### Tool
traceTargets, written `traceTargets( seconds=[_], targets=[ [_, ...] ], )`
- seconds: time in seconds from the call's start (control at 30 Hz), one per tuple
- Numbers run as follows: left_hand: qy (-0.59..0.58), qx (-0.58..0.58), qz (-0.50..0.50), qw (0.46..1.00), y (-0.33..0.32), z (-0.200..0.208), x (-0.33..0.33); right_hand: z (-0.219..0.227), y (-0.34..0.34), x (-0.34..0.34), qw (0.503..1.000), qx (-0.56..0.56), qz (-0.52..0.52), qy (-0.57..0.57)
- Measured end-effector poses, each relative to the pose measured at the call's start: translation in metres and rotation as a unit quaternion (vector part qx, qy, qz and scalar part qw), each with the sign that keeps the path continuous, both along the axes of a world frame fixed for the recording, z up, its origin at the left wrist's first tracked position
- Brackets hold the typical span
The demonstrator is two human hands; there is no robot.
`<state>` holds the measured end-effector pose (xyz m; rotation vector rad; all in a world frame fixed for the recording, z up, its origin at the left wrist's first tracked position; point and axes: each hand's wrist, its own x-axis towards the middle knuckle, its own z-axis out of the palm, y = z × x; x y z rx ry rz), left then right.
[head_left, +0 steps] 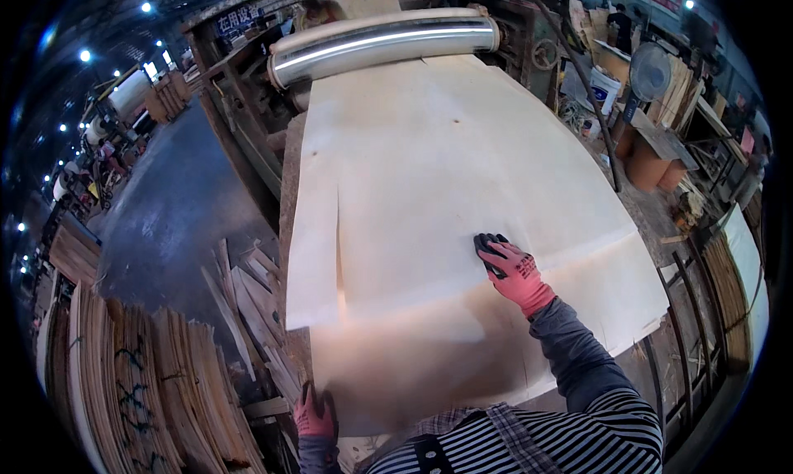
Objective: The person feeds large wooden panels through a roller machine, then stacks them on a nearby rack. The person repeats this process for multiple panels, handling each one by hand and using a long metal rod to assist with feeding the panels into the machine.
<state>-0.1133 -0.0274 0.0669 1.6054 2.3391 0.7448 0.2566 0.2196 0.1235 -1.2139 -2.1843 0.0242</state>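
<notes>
A wide, pale wood veneer sheet [413,168] runs from under a shiny metal roller [384,49] toward me. It has a long split near its left edge and a few small knots. Under its near end lies another veneer sheet [405,375], partly shaded. My right hand [514,269], in a pink glove with black fingertips, rests on the upper sheet right of the middle, fingers slightly bent and holding nothing visible. At the lower sheet's near left edge is my left hand [315,414], in a matching glove. Its fingers point up and stand apart; its contact with the edge is unclear.
Stacked veneer [157,383] stands at lower left, beside loose wood strips [256,309]. A machine frame [239,135] borders the roller. On the right are a fan [650,72], a white bucket [604,90], a cardboard box [648,164] and a metal rack [690,325].
</notes>
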Motion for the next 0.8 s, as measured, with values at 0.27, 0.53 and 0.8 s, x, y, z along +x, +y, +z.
traceTargets(
  seconds=[0.27, 0.53, 0.8],
  targets=[
    [-0.026, -0.182, 0.198, 0.963, -0.006, -0.013, 0.015, -0.013, 0.075, -0.017, 1.0, -0.013, 0.006, -0.027],
    [-0.044, -0.12, 0.199, 0.972, -0.012, -0.056, 0.005, -0.042, 0.186, -0.033, 1.0, -0.004, -0.015, -0.002],
    [-0.016, -0.074, 0.169, 0.983, -0.016, -0.07, -0.006, -0.001, 0.14, -0.065, 0.995, 0.078, -0.005, -0.055]
  ],
)
